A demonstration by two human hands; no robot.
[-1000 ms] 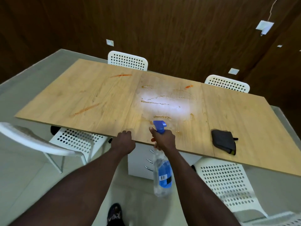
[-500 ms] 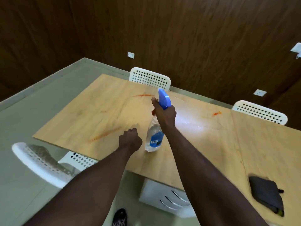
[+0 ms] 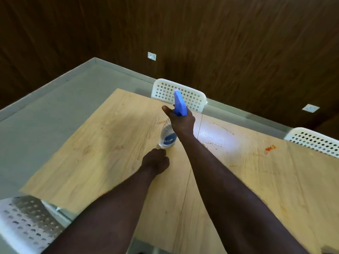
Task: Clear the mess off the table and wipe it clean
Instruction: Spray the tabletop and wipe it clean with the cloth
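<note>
Where the view begins at the lower left, a white perforated chair stands at the near edge of the wooden surface. Toward the middle, the left hand is clenched into a fist with nothing in it, low at the wood; whether it touches cannot be told. Just beyond that fist is the spray bottle, clear with a blue label, its base close to the surface and its blue trigger head uppermost. The right hand grips the bottle's neck under the trigger head, thumb out to the left. Behind it, a second white chair sits at the far edge. Right of the right forearm, pale crumbs lie in a patch of glare, and further right a red smear marks the wood. A third white chair shows at the right edge.
</note>
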